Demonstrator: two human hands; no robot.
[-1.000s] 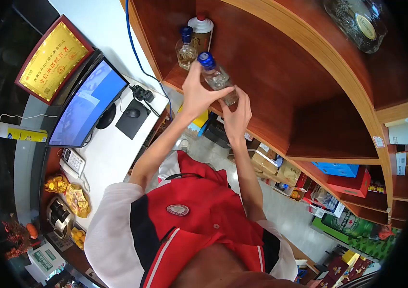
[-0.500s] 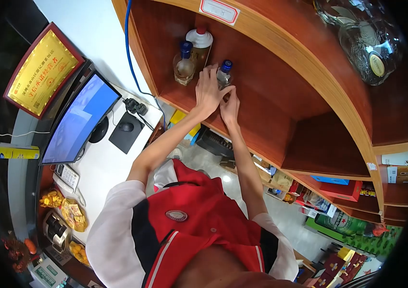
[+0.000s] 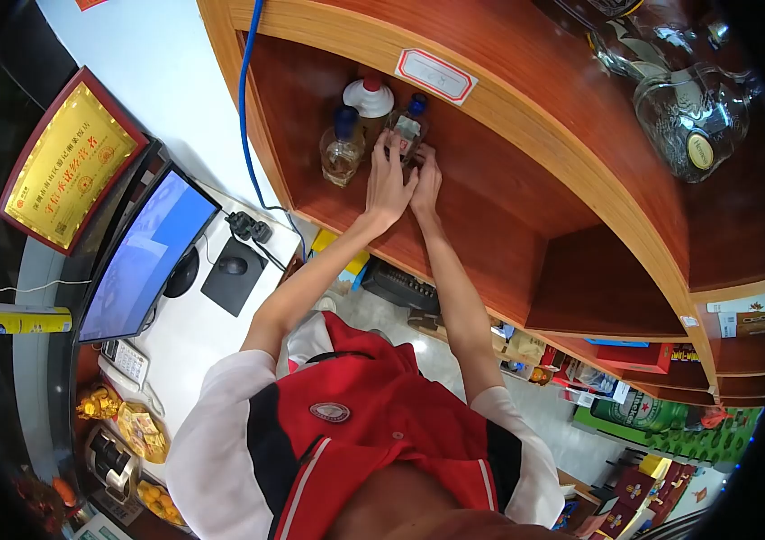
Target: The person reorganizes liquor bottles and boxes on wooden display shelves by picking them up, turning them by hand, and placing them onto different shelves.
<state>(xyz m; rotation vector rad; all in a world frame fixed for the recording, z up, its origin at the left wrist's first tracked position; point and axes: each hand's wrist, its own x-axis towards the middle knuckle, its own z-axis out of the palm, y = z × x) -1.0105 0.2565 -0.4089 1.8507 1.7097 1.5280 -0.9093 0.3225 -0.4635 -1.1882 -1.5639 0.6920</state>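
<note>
Inside the wooden shelf compartment stands a small clear glass bottle (image 3: 408,127) with a blue cap and a pale label. My left hand (image 3: 387,191) has its fingers against the bottle's lower left side. On the lower right, my right hand (image 3: 426,185) grips it with bent fingers. The two hands nearly meet at the base, which they hide. Just left is another clear bottle (image 3: 341,157) with a dark blue cap, partly full of liquid. Behind them stands a white-topped bottle (image 3: 369,97) with a red cap.
A blue cable (image 3: 246,108) hangs along the shelf's left edge. To the left, a monitor (image 3: 144,256), a mouse (image 3: 233,265) and a telephone (image 3: 123,364) stand on a white desk (image 3: 186,346). Large glass bottles (image 3: 690,121) sit on the upper right shelf.
Both hands and the blue-capped bottle have moved deeper into the compartment and slightly left, closer to the other two bottles. The camera view has shifted a little.
</note>
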